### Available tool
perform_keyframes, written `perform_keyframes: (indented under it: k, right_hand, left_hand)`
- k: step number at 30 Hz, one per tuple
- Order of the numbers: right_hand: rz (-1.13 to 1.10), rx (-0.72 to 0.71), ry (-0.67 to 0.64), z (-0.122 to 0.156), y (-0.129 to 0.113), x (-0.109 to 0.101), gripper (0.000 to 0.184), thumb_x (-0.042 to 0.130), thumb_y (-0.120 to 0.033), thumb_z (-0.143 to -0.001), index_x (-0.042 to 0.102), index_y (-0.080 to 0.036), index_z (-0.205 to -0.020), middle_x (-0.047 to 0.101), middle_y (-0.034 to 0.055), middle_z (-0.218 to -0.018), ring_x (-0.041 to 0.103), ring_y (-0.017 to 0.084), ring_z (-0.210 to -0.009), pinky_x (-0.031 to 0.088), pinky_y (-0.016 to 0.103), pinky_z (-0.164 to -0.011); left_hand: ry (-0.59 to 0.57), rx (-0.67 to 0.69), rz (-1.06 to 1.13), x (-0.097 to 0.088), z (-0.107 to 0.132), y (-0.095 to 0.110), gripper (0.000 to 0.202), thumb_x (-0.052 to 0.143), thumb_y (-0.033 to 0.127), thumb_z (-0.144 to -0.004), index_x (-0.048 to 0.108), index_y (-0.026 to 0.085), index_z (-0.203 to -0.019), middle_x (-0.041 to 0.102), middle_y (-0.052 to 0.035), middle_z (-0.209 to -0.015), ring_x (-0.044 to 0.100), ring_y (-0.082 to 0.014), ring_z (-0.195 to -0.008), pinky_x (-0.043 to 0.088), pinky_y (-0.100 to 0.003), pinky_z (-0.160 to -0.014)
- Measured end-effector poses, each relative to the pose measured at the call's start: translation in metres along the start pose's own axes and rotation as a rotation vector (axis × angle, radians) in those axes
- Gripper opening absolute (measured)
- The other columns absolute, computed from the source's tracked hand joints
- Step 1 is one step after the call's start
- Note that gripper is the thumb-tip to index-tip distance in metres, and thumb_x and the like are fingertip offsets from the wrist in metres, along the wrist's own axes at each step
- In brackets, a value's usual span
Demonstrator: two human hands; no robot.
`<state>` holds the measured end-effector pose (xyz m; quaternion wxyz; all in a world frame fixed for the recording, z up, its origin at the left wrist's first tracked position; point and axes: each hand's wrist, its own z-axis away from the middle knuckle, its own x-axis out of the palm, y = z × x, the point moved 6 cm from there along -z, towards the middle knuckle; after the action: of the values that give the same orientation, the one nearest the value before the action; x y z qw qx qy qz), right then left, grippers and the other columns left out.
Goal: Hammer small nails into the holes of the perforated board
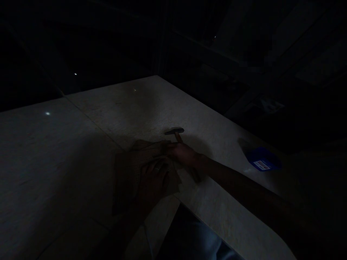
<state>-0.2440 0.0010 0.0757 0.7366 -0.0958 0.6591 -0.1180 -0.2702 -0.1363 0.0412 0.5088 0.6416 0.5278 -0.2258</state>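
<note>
The light is very dim. A dark brown, leather-like piece (123, 169) lies on the pale tabletop, with rows of small dots faintly visible on it. My left hand (154, 182), a ring on one finger, rests on this piece with its fingers curled at the edge. From the right, my right hand (181, 151) meets its upper edge, fingers together and pointing left; shadow hides what is between them. A hammer (175, 131) lies just beyond, its dark head on the table and its wooden handle passing under my right hand.
A blue container (262, 159) with a white label stands near the table's right edge. A dark glossy panel (195, 234) is at the near edge. Seams cross the pale tabletop (108, 108), whose far corner points away from me. Darkness lies beyond it.
</note>
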Motion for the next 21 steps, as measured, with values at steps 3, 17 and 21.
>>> perform_keyframes:
  k: [3,17,21]
  right_hand:
    - [0.109,-0.051,-0.066,0.0013,-0.0020,-0.0038,0.029,0.054,-0.002,-0.095,0.075,-0.018,-0.109,0.075,0.0097,-0.115,0.070,0.023,-0.105,0.054,0.035,-0.088]
    - [0.084,-0.081,0.013,0.0080,0.0031,-0.0105,0.020,0.062,-0.026,-0.099,0.074,-0.018,-0.114,0.074,0.0123,-0.119,0.069,0.026,-0.111,0.055,0.037,-0.089]
    - [0.034,0.000,0.029,0.0067,0.0023,-0.0097,0.023,0.061,-0.020,-0.099,0.073,-0.020,-0.118,0.072,0.0118,-0.124,0.069,0.025,-0.114,0.056,0.037,-0.091]
  left_hand:
    - [-0.009,-0.003,-0.010,0.0012,0.0003,-0.0003,0.028,0.050,0.024,-0.096,0.070,0.023,-0.115,0.069,-0.0094,-0.131,0.058,-0.0303,-0.119,0.040,-0.050,-0.100]
    - [-0.025,0.001,-0.007,-0.0012,-0.0008,0.0033,0.029,0.052,0.022,-0.095,0.068,0.023,-0.119,0.067,-0.0089,-0.135,0.059,-0.0307,-0.117,0.039,-0.051,-0.097]
    - [-0.023,-0.003,-0.002,-0.0007,-0.0009,0.0027,0.028,0.053,0.022,-0.095,0.068,0.022,-0.118,0.066,-0.0086,-0.136,0.058,-0.0312,-0.120,0.039,-0.051,-0.098]
